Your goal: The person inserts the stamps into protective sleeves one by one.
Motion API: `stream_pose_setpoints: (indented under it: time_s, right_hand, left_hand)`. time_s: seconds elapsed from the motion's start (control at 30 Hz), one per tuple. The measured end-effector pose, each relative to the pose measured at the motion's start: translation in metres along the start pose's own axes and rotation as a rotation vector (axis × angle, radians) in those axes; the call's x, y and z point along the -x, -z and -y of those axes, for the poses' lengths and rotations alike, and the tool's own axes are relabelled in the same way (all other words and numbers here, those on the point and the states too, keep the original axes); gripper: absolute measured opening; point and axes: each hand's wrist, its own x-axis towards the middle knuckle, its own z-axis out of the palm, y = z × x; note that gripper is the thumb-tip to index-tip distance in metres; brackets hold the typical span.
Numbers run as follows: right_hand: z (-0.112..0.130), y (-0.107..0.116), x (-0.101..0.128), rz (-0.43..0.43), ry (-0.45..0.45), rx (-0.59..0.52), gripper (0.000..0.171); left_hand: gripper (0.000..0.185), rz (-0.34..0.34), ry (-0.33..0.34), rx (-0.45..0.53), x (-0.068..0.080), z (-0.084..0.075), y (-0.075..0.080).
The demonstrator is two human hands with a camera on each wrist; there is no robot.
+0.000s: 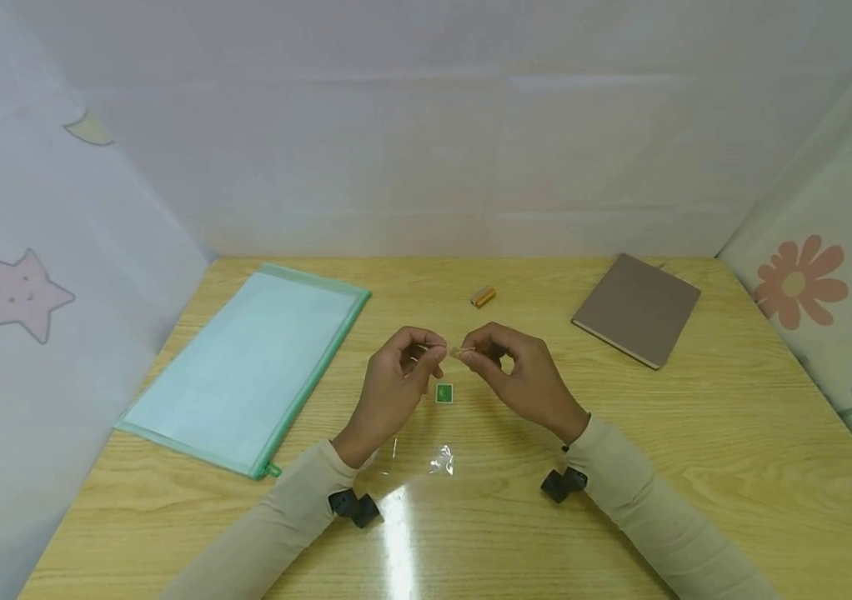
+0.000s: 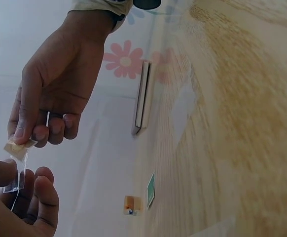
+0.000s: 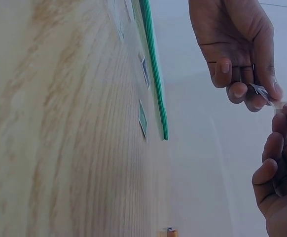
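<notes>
Two hands meet above the middle of a wooden table (image 1: 696, 400). The left hand (image 1: 393, 385) has its fingers curled, thumb and forefinger pinching one end of a small clear sachet (image 2: 15, 165); the right hand (image 1: 522, 377), likewise curled, pinches the other end, where a pale tan tab with a round mark sits under the thumb. The sachet is held in the air between the fingertips, clear of the table, directly above a small green square (image 1: 444, 393) that lies flat on the wood. Nearer the person than the green square lie a crumpled clear wrapper (image 1: 442, 459) and a thin clear strip (image 1: 393, 450). Beyond the green square lies a small orange-brown block (image 1: 483, 296). A mint-green zip pouch (image 1: 253, 362) lies to the left of the green square, and a closed brown notebook (image 1: 638, 308) to the right, toward the far edge.
</notes>
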Motion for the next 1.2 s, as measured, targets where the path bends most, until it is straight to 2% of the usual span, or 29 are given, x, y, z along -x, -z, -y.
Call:
stream_pose_setpoints:
  time_s: [0.93, 1.2]
  right_hand:
    - [0.001, 0.002, -0.001, 0.001, -0.054, -0.036, 0.01]
    - [0.004, 0.0, -0.002, -0.005, -0.048, -0.037, 0.007]
  left_hand:
    - [0.014, 0.007, 0.004, -0.004, -0.001, 0.001, -0.001]
    - [0.016, -0.005, -0.009, -0.014, -0.005, 0.03, -0.001]
